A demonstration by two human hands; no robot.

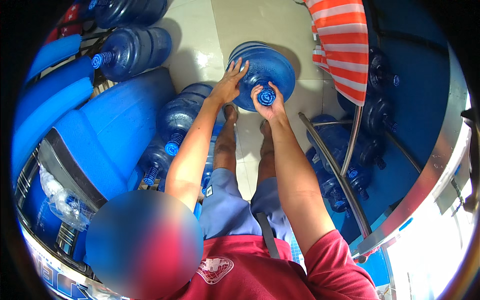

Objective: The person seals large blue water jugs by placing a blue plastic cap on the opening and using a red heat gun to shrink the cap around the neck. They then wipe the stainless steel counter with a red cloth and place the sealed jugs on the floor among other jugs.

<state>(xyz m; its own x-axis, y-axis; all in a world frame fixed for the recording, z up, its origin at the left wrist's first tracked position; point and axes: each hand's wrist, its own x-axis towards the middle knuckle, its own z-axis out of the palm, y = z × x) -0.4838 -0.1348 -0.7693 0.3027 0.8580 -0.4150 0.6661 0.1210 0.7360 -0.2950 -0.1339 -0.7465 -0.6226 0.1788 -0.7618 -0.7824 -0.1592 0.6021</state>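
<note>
A large blue water jug [272,62] stands on the tiled floor in front of my feet, its capped neck tilted toward me. My right hand [270,103] wraps round the neck, just below the blue cap [266,96]. Against the jug's left shoulder lies my left hand [229,85], its fingers stretched out and spread. The jug's underside is hidden. Left of my left forearm, another capped blue jug [182,112] lies on its side with its neck toward me.
More blue jugs [132,52] lie at the far left, beside blue plastic panels [112,125]. Several others [330,137] rest on the right behind a metal rail [327,160]. An orange-and-white striped cloth [342,47] hangs at the upper right. Pale floor tiles [250,22] extend ahead.
</note>
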